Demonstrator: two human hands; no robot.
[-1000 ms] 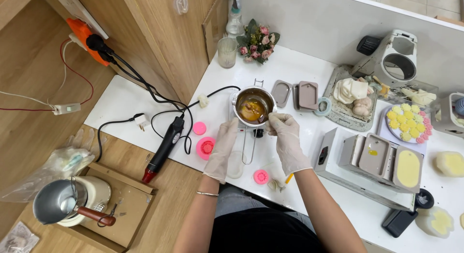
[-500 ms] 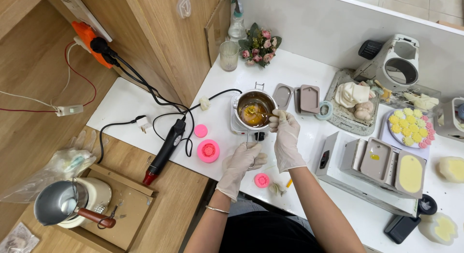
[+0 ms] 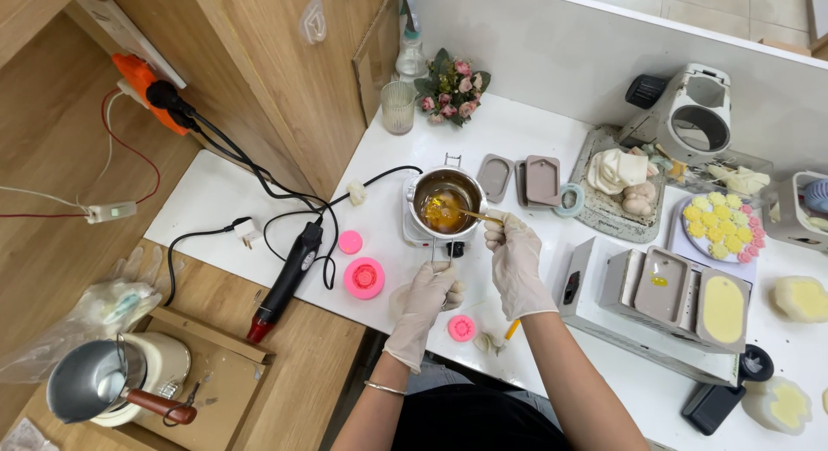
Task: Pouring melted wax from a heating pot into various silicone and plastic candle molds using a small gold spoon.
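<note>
A small steel pot [image 3: 446, 198] of amber melted wax sits on a white warmer on the white table [image 3: 509, 140]. My gloved right hand [image 3: 514, 259] holds a thin wooden stick [image 3: 470, 213] whose tip dips into the wax. My gloved left hand [image 3: 429, 292] grips the pot's wire handle [image 3: 442, 251] just in front of the pot. A large pink mould [image 3: 365, 278] and two small pink round moulds [image 3: 461, 328] [image 3: 349, 241] lie near my hands.
Grey rectangular moulds [image 3: 533, 178] lie behind the pot. A black heat gun [image 3: 287, 278] with cables lies left. At right are a white scale with filled grey moulds [image 3: 681, 291], a plate of yellow and pink wax flowers [image 3: 720, 226], and a tray of white pieces [image 3: 623, 179]. A metal pitcher [image 3: 97, 384] stands lower left.
My left hand dropped from the pot's rim down to the wire handle in front. My right hand stayed by the pot with the stick in the wax.
</note>
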